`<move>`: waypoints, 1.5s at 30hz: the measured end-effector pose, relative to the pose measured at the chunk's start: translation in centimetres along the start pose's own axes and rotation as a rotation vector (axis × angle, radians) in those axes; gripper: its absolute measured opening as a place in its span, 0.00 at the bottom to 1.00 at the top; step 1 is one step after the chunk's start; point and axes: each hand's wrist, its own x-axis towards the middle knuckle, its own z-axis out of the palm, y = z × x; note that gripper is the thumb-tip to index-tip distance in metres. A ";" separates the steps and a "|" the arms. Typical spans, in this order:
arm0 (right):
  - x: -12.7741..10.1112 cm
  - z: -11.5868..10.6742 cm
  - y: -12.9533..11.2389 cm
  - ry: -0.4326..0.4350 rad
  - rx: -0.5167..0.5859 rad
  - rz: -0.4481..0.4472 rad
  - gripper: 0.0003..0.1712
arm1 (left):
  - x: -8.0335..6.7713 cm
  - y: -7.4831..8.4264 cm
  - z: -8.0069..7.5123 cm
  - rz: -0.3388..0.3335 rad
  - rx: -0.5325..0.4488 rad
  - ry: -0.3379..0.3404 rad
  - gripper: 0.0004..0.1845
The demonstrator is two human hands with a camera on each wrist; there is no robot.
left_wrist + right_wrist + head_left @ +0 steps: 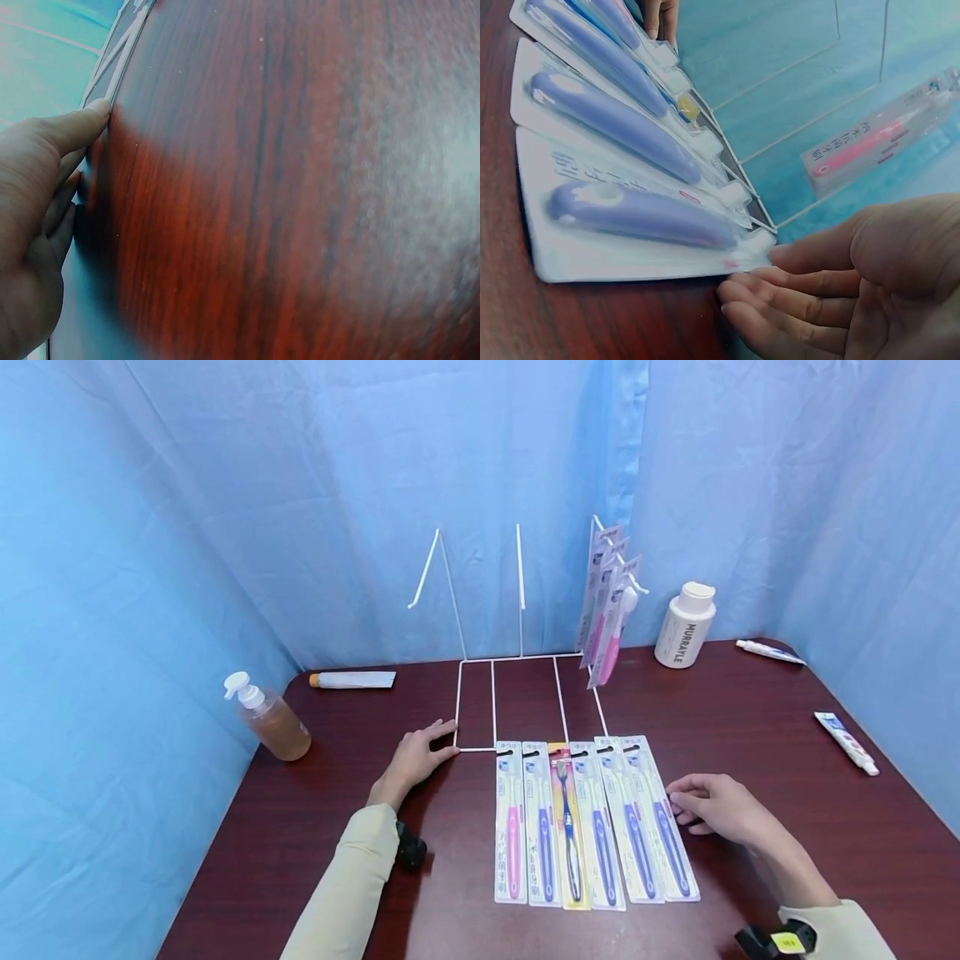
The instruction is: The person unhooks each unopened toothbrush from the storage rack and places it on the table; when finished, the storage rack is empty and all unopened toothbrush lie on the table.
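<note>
White wire rack (517, 693) steadied at front-left corner by left hand (417, 758) – fingers flat, nothing gripped. Six toothbrush packs (592, 822) fanned on desk (750, 735) before rack; right hand (716, 806) relaxed, fingertips (739, 289) touching outermost pack.

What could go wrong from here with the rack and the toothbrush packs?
The packs overlap in a fan, so the right hand, fingers at the outermost pack's edge, may drag its neighbours along. The left hand only touches the front corner of the light wire rack, which could slide or tip. The hung packs load one side.
</note>
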 end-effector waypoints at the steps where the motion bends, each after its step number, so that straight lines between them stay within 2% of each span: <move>1: 0.0 -0.1 0.0 0.008 -0.020 -0.009 0.18 | 0.0 0.0 0.0 0.000 0.001 -0.001 0.28; 8: 1.0 -1.5 -1.8 0.111 -0.081 -0.153 0.20 | 0.0 -0.1 0.0 -0.008 -0.002 -0.012 0.28; 13: 2.9 -2.8 -4.8 0.266 -0.051 -0.299 0.23 | 0.0 0.0 0.0 -0.025 -0.002 -0.025 0.28; 17: 4.7 -3.2 -7.4 0.385 0.071 -0.429 0.24 | 0.0 0.0 0.0 -0.019 -0.014 -0.023 0.28; 20: 6.0 -3.3 -8.9 0.420 0.209 -0.497 0.26 | 0.0 0.0 0.0 -0.013 -0.020 -0.019 0.28; 26: 9.2 -3.8 -10.8 0.432 0.430 -0.573 0.26 | 0.1 0.0 0.1 -0.019 -0.011 -0.020 0.28; 30: 11.0 -4.1 -11.6 0.409 0.598 -0.633 0.20 | 0.0 0.0 0.1 -0.024 -0.009 -0.022 0.28; 32: 11.5 -4.2 -11.7 0.397 0.648 -0.663 0.16 | 0.0 0.0 0.1 -0.023 -0.008 -0.025 0.28; 35: 11.6 -4.1 -11.9 0.408 0.625 -0.685 0.12 | 0.0 0.1 0.1 -0.019 -0.009 -0.026 0.28; 38: 10.9 -3.9 -12.0 0.438 0.541 -0.683 0.11 | -0.1 0.1 0.1 -0.020 -0.014 -0.026 0.28; 45: 7.4 -3.5 -11.6 0.491 0.414 -0.685 0.16 | -0.1 0.1 -0.1 -0.024 -0.024 -0.024 0.28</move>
